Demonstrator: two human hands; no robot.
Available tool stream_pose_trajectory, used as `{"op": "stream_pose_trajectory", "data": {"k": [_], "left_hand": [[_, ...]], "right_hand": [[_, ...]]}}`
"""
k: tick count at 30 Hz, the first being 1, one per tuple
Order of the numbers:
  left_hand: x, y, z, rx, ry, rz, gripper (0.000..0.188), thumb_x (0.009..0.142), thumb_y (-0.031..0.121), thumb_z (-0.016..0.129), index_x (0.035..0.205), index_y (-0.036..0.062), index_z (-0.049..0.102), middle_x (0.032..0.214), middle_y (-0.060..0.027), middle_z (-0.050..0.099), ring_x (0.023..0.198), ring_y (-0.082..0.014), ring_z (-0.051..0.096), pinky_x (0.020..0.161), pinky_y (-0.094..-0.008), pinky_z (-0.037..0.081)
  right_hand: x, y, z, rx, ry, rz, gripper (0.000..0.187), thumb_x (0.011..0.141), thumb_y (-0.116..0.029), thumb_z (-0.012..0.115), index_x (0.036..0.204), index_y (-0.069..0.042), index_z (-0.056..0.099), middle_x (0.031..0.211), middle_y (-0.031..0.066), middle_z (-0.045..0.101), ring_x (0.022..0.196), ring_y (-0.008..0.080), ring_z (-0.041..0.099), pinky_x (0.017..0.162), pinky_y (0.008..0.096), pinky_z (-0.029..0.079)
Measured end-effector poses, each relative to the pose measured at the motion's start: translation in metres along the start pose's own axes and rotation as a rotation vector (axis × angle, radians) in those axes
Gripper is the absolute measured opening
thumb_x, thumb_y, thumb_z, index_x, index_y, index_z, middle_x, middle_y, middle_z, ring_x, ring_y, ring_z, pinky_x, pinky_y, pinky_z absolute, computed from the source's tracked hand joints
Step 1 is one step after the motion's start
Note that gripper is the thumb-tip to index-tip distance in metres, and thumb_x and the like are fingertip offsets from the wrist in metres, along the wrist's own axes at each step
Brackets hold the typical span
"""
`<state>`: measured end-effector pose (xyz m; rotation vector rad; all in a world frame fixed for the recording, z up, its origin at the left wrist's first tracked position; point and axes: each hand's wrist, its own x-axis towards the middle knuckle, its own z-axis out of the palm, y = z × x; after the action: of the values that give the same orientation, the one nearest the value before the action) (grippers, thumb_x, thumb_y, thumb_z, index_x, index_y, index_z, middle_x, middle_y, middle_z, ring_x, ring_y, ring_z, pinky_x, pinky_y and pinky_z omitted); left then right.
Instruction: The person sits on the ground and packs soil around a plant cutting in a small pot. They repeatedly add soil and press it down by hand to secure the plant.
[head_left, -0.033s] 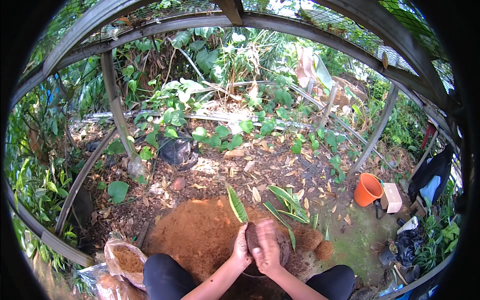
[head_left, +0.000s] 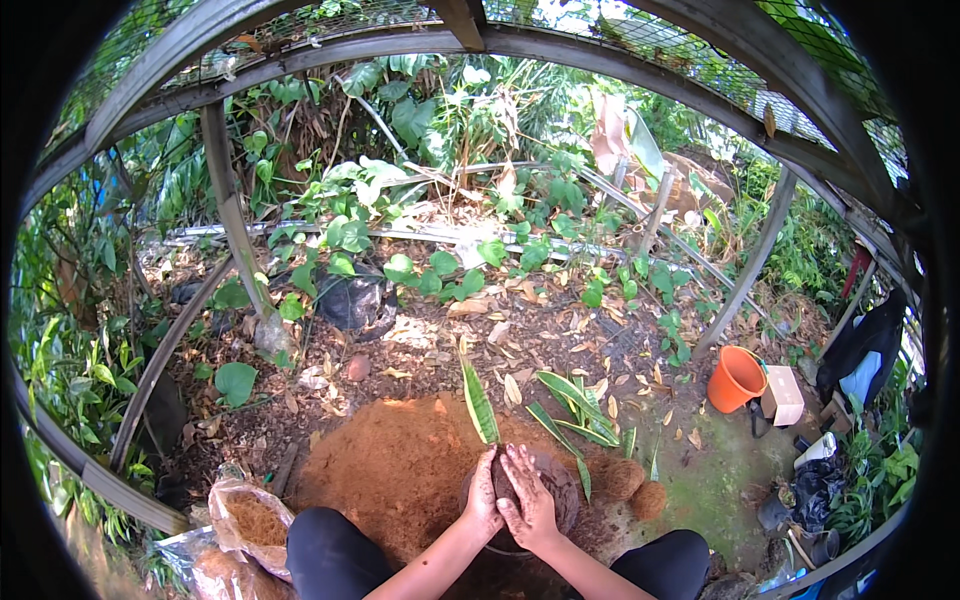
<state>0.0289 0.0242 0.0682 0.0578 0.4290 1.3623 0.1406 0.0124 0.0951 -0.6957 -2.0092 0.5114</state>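
The upright leaf [head_left: 479,405] looked smooth and waxy. The soil heap [head_left: 385,465] was matt and crumbly, the brown ball [head_left: 648,500] rough and fibrous. The bucket [head_left: 730,384] looked like smooth plastic, the box [head_left: 783,397] matt cardboard, the bag [head_left: 231,489] glossy, crinkled clear plastic, the post [head_left: 229,195] weathered wood, the trousers [head_left: 335,555] matt cloth.

A pot [head_left: 568,507] is placed beneath the left hand [head_left: 482,500] and right hand [head_left: 530,505], with soil [head_left: 385,470] heaped to its left. Leaves [head_left: 578,402] are laid beyond it to the right; farther right, a bucket [head_left: 735,384] is set beside a box [head_left: 784,397]. A bag [head_left: 232,537] is set at near left.
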Motion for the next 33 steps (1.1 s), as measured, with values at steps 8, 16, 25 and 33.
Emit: {"op": "stream_pose_trajectory", "data": {"k": [8,16,25,33], "left_hand": [[0.002,0.004,0.004,0.131,-0.025,0.179,0.036,0.093,0.042,0.046,0.109,0.0101,0.055,0.104,-0.0115,0.062,0.103,-0.0289,0.059,0.093,-0.0436,0.047],[0.003,-0.005,0.007,-0.026,-0.140,0.143,0.047,0.093,0.049,0.041,0.119,0.0121,0.053,0.131,-0.0088,0.051,0.123,-0.0305,0.045,0.104,-0.0533,0.033],[-0.006,-0.011,0.013,-0.069,-0.295,0.189,0.061,0.092,0.054,0.037,0.139,0.0148,0.039,0.146,-0.0072,0.036,0.135,-0.0273,0.032,0.110,-0.0509,0.024],[-0.008,-0.012,0.014,0.010,-0.220,0.120,0.058,0.094,0.051,0.036,0.139,0.0145,0.038,0.142,-0.0104,0.041,0.131,-0.0324,0.038,0.109,-0.0503,0.029]], "right_hand": [[-0.005,0.003,0.003,0.251,-0.017,0.178,0.056,0.097,-0.039,0.044,0.140,-0.003,0.039,0.144,0.0196,0.038,0.136,0.0317,0.032,0.112,0.0399,0.022],[0.004,0.002,0.008,0.731,0.203,0.429,0.065,0.098,-0.045,0.039,0.142,0.002,0.031,0.149,0.0168,0.030,0.138,0.0251,0.028,0.114,0.0390,0.017],[0.009,-0.007,0.002,0.876,0.521,0.321,0.053,0.098,-0.035,0.039,0.134,0.004,0.044,0.141,0.0136,0.043,0.136,0.0226,0.033,0.115,0.0383,0.020],[0.001,0.003,-0.006,0.502,0.078,0.232,0.052,0.097,-0.037,0.044,0.133,0.001,0.047,0.140,0.0168,0.044,0.131,0.0290,0.040,0.110,0.0413,0.026]]}}
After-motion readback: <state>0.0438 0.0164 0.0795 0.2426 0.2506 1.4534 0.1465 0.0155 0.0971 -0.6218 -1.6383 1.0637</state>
